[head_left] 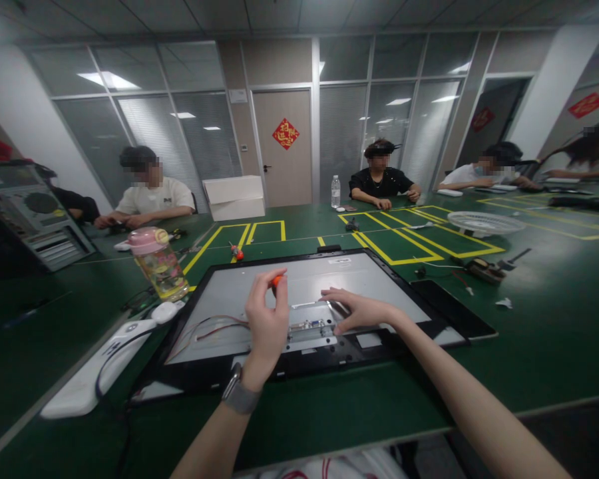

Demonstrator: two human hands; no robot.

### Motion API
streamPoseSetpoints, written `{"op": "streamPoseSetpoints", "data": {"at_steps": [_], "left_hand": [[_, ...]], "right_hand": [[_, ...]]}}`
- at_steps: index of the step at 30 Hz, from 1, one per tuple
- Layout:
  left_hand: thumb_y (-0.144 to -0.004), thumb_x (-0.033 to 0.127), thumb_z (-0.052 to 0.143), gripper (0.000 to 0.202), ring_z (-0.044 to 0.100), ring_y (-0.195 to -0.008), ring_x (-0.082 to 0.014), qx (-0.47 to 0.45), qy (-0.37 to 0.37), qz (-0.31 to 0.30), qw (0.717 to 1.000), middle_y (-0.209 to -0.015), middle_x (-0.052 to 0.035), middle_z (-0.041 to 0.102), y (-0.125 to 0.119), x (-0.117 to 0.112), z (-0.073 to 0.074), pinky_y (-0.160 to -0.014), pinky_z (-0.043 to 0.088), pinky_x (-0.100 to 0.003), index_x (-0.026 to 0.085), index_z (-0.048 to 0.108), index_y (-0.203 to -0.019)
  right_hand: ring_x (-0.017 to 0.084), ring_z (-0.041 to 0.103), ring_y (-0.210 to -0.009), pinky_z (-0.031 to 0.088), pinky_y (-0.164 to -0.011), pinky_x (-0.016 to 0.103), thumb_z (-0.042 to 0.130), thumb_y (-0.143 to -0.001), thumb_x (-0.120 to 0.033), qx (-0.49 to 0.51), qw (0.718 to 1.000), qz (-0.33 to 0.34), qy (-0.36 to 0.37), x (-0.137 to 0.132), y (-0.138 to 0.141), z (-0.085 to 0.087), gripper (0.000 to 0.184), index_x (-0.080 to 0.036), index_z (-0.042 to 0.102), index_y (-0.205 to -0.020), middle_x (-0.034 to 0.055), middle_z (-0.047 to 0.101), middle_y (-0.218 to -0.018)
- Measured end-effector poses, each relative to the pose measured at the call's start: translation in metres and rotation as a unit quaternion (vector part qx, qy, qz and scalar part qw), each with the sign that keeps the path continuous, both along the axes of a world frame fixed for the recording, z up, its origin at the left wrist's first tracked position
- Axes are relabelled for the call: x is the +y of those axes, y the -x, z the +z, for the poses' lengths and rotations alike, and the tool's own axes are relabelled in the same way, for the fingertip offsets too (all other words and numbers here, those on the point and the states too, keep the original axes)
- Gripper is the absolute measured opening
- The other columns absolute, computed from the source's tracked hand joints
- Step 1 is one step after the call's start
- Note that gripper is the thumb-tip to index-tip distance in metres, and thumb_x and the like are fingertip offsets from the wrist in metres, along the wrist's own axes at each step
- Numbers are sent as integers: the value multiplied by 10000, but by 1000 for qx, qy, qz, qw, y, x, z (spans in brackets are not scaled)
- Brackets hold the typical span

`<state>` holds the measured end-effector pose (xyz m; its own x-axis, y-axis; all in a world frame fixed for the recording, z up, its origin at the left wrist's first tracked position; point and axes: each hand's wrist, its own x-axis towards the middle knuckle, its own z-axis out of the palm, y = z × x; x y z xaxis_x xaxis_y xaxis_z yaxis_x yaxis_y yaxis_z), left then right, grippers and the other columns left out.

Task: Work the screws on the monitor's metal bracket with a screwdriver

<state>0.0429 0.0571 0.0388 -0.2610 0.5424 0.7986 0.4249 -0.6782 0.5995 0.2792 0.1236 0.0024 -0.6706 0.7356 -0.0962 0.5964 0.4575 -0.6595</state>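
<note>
A flat display panel with a black frame lies back side up on the green table before me. My left hand is closed above its middle, gripping a small orange object; the rest of that object is hidden by my fingers. My right hand has its fingers and thumb apart over a metal bracket with ports at the panel's lower middle. Whether the fingertips touch the bracket, I cannot tell. Thin wires run over the panel's left part.
On the left are a white power strip, a pink-lidded bottle and an opened computer case. A red-handled tool lies beyond the panel, and a black slab to its right. Several people sit around the table.
</note>
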Motion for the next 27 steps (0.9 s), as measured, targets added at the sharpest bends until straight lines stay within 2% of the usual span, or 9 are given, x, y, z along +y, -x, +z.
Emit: {"op": "streamPoseSetpoints", "data": {"at_steps": [3,5,9,13,22,27], "left_hand": [[-908,258,635,49,583,-809,-161,24,-35,27,999,-852,-6,597,0,0,2,-755,470,-288,220,659,-889],[-902,256,639,81,554,-787,-157,26,-41,39,998,-821,5,551,0,0,3,-735,456,-281,221,632,-830],[-976,284,485,228,539,-767,-167,19,-28,41,999,-791,-2,528,1,-2,3,-715,457,-291,224,605,-792],[-1002,286,355,324,571,-815,-189,7,-15,7,1000,-850,-28,574,1,-3,2,-743,482,-312,221,621,-830],[-971,312,518,171,664,-871,-183,-5,29,-18,999,-928,-39,687,-1,-1,1,-780,507,-297,216,660,-971],[-916,301,637,105,690,-749,-156,-5,45,-53,998,-870,-6,696,-2,-2,-2,-751,511,-289,228,665,-985]], "right_hand": [[328,149,-1536,133,-1244,488,772,-651,-684,-6,1000,-2,0,0,0,1,1024,-236,425,-1504,123,247,-1651],[326,147,-1536,135,-1245,480,767,-652,-688,-8,1000,-2,-1,0,1,1,1038,-207,422,-1505,138,246,-1649],[325,159,-1534,140,-1245,479,771,-651,-683,-8,1000,-2,0,0,0,0,1034,-206,428,-1502,138,248,-1647],[330,163,-1533,143,-1244,485,781,-641,-683,-3,1000,-3,-1,1,0,-1,1020,-236,441,-1493,123,258,-1647],[341,155,-1533,140,-1246,483,756,-647,-711,-8,1000,-3,0,-2,1,4,1044,-218,424,-1505,132,247,-1649],[327,160,-1534,141,-1246,468,751,-649,-711,-12,1000,1,-5,-2,1,2,1051,-197,421,-1505,147,250,-1645]]}}
